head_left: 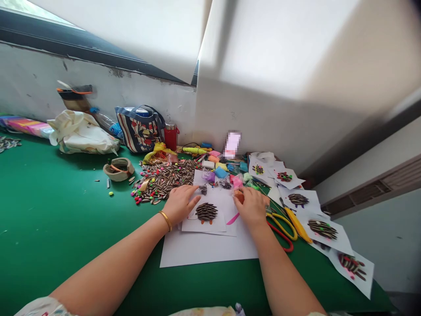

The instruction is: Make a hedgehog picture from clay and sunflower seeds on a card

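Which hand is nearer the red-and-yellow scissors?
The right hand, close beside the scissors. The left hand is farther off, beyond the seed picture between both hands.

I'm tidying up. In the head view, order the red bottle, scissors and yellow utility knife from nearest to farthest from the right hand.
From the right hand:
1. Scissors, to its right
2. Yellow utility knife, beyond the scissors
3. Red bottle, left, by the wall

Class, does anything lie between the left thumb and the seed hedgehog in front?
Nothing visible: on the thumb side, only bare paper separates the left hand from the seed hedgehog. A dark lump lies by the fingertips.
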`<state>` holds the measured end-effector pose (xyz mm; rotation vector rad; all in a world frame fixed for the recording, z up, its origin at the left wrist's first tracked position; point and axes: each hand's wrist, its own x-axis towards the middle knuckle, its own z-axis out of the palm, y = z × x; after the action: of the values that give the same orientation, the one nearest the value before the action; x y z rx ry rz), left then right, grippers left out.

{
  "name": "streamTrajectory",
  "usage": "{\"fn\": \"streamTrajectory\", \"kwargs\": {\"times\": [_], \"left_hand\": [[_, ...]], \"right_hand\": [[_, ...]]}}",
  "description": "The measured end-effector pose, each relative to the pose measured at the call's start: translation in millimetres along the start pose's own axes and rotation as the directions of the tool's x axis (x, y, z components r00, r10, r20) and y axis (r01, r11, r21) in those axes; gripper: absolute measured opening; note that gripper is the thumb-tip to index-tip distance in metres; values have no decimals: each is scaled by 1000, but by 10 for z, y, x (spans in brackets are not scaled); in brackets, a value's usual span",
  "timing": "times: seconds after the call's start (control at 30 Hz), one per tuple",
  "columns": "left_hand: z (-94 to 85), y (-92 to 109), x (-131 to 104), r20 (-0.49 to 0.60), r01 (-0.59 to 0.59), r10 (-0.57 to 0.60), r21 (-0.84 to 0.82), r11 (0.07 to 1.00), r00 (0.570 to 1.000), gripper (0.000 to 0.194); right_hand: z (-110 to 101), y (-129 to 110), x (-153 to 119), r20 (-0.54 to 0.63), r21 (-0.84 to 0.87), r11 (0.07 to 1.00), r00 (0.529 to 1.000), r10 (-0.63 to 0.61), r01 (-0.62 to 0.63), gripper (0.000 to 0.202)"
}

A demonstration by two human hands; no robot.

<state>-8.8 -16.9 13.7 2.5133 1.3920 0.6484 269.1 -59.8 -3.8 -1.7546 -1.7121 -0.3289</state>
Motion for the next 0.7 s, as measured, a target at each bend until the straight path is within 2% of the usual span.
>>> {"fn": "streamTrajectory", "kwargs": {"times": [0.17,0.27,0.37,0.43,0.53,0.6,0.7], "left_hand": [[16,-29,-8,-2,36,-36,47,998,999,47],[-26,-2,-21,-90,77,-70,78,994,994,46],[-103,69,-41,-189,46,-38,36,998,981,39],[-147,143,-62,-223,-21,11,-44,999,975,31],[-162,273,-102,-231,-116,57,-250,961,971,24],[-137,351,-126,-188,-102,24,-420,902,982,21],[-75,425,-142,-75,5,-69,-639,769,995,18]], "right_hand": [[31,120,-3,62,-102,994,997,35,-29,23],[4,60,16,76,-100,994,996,48,-40,15],[-71,-65,38,50,13,1000,999,22,-23,20],[-128,-193,33,53,144,989,998,-36,28,27],[-192,-433,-16,70,346,926,980,-187,152,35],[-212,-582,-61,85,433,880,963,-257,197,33],[-206,-713,-113,103,510,835,949,-299,208,33]]}}
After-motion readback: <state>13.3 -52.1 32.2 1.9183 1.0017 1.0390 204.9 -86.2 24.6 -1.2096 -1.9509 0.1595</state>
